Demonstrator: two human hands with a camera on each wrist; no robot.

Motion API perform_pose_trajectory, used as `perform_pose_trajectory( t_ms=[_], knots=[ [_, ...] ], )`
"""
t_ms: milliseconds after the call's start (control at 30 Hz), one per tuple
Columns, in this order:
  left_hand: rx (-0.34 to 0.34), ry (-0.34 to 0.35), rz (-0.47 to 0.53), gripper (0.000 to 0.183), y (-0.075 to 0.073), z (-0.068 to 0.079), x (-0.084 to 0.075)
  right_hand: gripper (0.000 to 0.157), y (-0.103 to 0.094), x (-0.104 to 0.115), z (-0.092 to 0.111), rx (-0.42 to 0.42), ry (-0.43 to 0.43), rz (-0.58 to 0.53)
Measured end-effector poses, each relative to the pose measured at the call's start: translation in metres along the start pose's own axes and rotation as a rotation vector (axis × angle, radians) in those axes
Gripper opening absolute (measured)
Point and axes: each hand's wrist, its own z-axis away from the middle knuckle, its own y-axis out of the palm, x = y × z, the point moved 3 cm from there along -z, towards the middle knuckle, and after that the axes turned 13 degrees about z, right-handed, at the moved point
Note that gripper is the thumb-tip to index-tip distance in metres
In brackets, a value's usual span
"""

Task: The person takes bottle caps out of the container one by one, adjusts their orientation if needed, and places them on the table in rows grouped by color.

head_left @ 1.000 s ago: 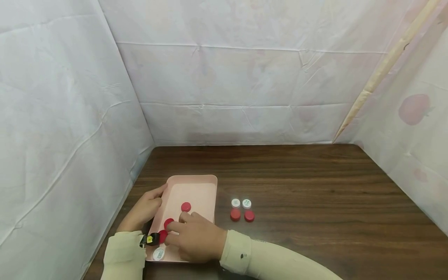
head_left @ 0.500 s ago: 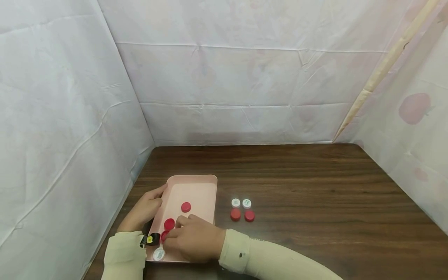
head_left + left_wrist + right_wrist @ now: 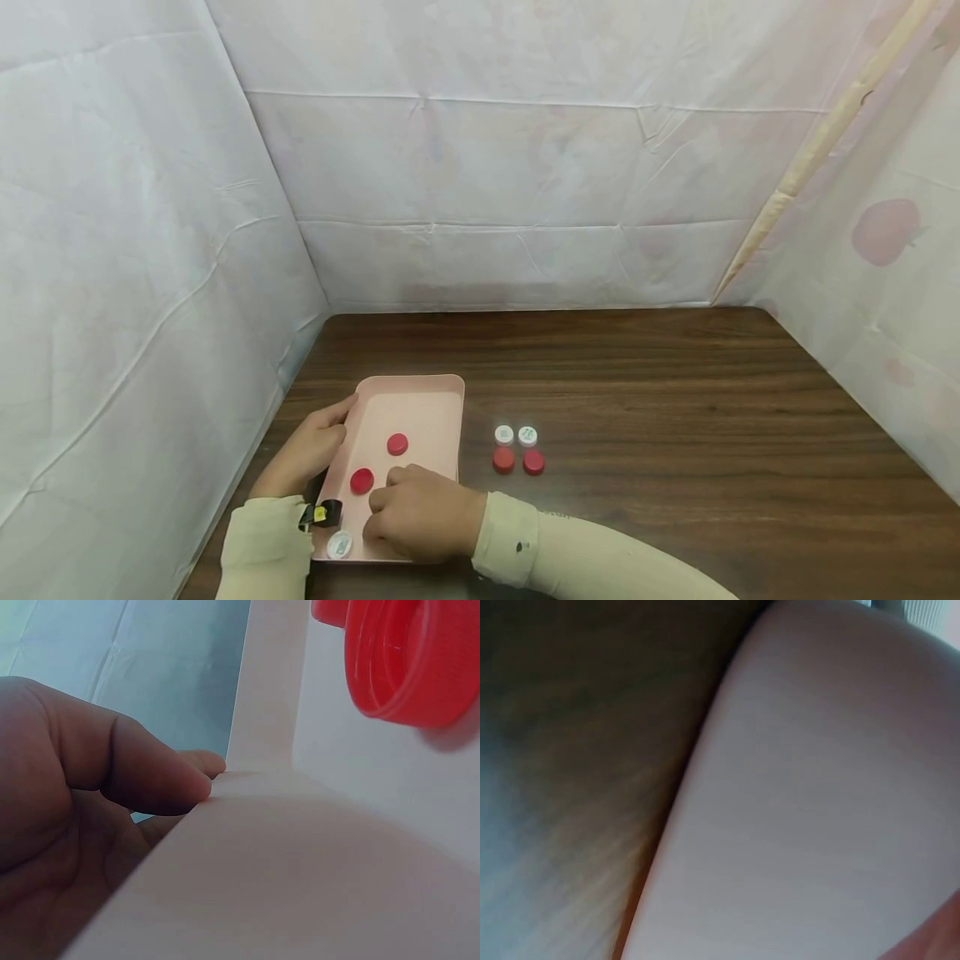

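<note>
Head view, and the pink tray [image 3: 423,408] is set on the left side of the dark wood-grain table [image 3: 675,417], its left rim pinched by the left hand [image 3: 307,450]; in the left wrist view, the fingertips [image 3: 196,787] are seen right at that edge. Over the near part of the tray, the right hand [image 3: 426,512] is lowered with knuckles bent, its fingertips hidden beneath, so whether anything is grasped there cannot be told!

Inside the tray, a red bottle cap [image 3: 397,444] is placed near the middle, a second red cap [image 3: 362,481] nearer the left wall, and a white bottle cap [image 3: 339,545] is tucked into the near left corner, just beside a black wrist strap [image 3: 324,512] marked with yellow.

Out to the right of the tray, a block of four is lined up on the table: two white caps [image 3: 527,437] in the far row, then an orange-red cap [image 3: 503,460] and a crimson cap [image 3: 533,462] in the near one. Behind it all, pale sheeting [image 3: 480,167] is hung, creased across.
</note>
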Motion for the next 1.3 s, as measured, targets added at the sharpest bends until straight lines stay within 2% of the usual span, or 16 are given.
perform_pose_trajectory(
  t_ms=[200,333,500,700,1033,1300],
  knots=[
    [-0.002,0.003,-0.006,0.063,0.0,-0.001,0.0,0.014,-0.003,-0.004,0.003,-0.003,0.023,-0.037],
    [-0.003,0.009,-0.02,0.062,0.0,-0.001,-0.001,0.018,-0.006,-0.006,0.007,-0.018,0.053,-0.068],
    [-0.001,0.016,-0.009,0.062,0.001,-0.002,0.0,0.018,-0.013,-0.008,0.017,-0.119,0.063,0.033],
    [0.004,0.009,-0.012,0.062,0.001,-0.001,0.001,0.025,-0.022,-0.013,0.032,-0.248,0.091,0.025],
    [0.004,0.023,-0.028,0.062,0.0,0.0,0.001,0.018,-0.023,-0.019,0.051,-0.327,0.139,0.019],
    [-0.002,0.004,-0.023,0.063,0.001,0.0,0.0,0.017,-0.019,-0.023,0.063,-0.358,0.179,-0.048]
  ],
)
